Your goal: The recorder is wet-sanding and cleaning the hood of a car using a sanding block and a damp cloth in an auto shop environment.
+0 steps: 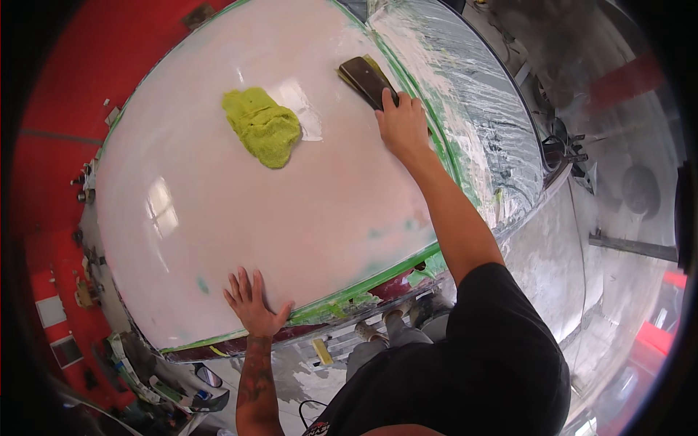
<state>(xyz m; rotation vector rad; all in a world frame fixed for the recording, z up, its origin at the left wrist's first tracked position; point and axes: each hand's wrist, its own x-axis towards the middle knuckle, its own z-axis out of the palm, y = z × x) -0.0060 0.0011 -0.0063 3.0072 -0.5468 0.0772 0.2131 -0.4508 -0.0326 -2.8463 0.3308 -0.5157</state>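
A broad, curved car panel (320, 211) with a smooth, pale pinkish surface spreads out in front of me. My right hand (404, 129) grips the near end of a dark sanding block (366, 78) at the panel's far right. A yellowish sheet edge shows beneath the block. My left hand (254, 309) lies flat on the panel's near left part, fingers spread, holding nothing. Between the hands, farther off, sits a crumpled yellow-green cloth (263, 127), apart from both.
Green masking tape (363, 289) runs along the panel's edges. Right of it is a dark glass pane (487, 123) streaked with whitish residue. A yellow block (322, 352) lies below the near edge. Assorted items line the red floor at left.
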